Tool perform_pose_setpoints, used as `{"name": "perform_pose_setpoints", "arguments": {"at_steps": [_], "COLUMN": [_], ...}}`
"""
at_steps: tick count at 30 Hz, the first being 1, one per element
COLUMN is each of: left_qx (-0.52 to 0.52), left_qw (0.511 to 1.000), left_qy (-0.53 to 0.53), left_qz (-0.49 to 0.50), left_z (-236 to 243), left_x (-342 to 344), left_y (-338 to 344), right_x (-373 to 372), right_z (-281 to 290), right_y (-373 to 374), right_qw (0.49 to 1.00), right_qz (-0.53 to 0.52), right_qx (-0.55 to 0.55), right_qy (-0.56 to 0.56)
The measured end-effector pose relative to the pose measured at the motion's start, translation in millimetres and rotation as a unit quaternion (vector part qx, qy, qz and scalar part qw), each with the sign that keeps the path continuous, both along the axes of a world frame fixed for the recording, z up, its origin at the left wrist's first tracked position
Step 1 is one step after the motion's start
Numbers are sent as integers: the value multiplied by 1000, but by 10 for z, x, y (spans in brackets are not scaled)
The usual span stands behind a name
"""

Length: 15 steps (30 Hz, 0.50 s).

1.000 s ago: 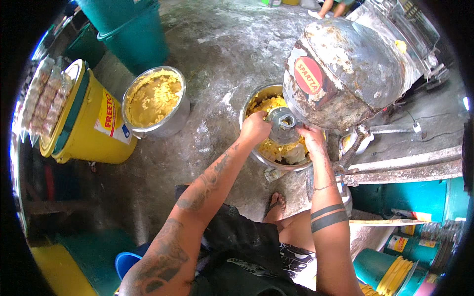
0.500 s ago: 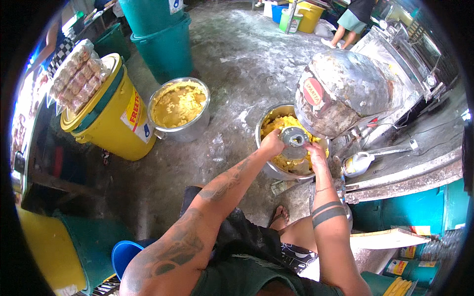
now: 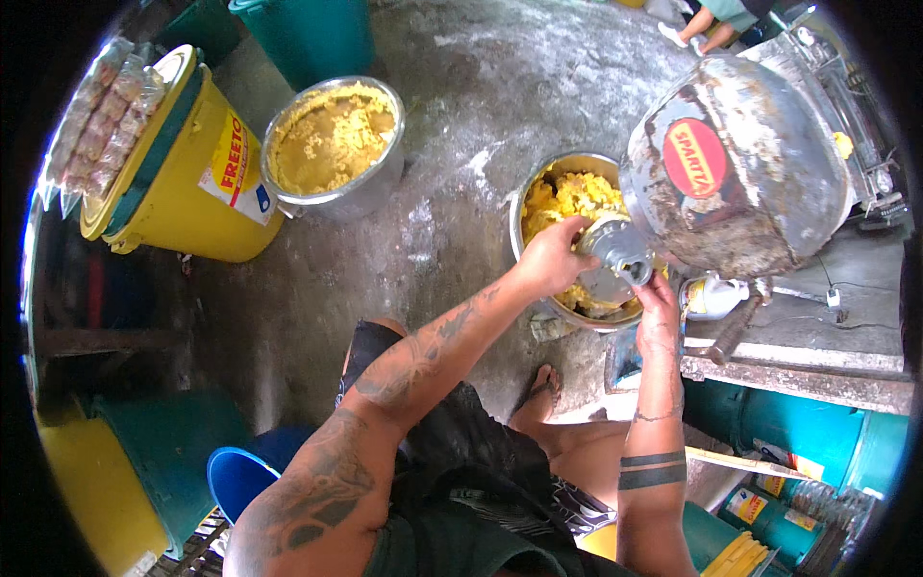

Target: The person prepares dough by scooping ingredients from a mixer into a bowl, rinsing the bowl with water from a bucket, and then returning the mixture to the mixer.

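Observation:
My left hand (image 3: pixel 558 258) and my right hand (image 3: pixel 657 300) hold a round grey metal part (image 3: pixel 615 242) between them. It is tilted and has a hollow, necked end at the right. My left fingers grip its left side; my right fingers close on its lower right end. Below it is a steel pot (image 3: pixel 519 213) with lumpy yellow mash (image 3: pixel 582 195) inside. Just to the right of the part stands a worn metal machine (image 3: pixel 769 183) with a red oval label. Whether the part touches the machine, I cannot tell.
A second steel pot (image 3: pixel 392 159) with yellow mash stands on the floor at left, beside a yellow bucket (image 3: pixel 192 207) topped with bagged food (image 3: pixel 111 120). A teal bin (image 3: pixel 312 43) is behind. A white jug (image 3: pixel 711 296) lies right, near a ledge (image 3: pixel 808 380). Another person's legs (image 3: pixel 707 29) show far right.
The metal part has turned from facing up to a tilted pose, its hollow end now toward the right. My right hand has moved right and slightly down. The view has shifted.

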State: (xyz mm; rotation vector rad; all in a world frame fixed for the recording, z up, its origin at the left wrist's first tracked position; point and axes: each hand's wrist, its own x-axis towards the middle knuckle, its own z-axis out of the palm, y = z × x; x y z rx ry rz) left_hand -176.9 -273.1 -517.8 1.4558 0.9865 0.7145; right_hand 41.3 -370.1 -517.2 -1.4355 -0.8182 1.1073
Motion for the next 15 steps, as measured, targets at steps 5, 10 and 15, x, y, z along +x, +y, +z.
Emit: {"name": "perform_pose_setpoints", "arguments": {"at_steps": [5, 10, 15], "left_qx": [14, 13, -36], "left_qw": [996, 978, 972], "left_qy": [82, 208, 233], "left_qz": [-35, -22, -12], "left_z": [89, 31, -56], "left_x": [203, 314, 399], "left_y": [476, 387, 510], "right_x": [218, 317, 175], "right_z": [-154, -318, -255], "right_y": [305, 437, 524], "right_qw": [990, 981, 938], "right_qz": [-68, -62, -106], "right_qx": [-33, -66, -165], "right_qy": [-120, -171, -285]}}
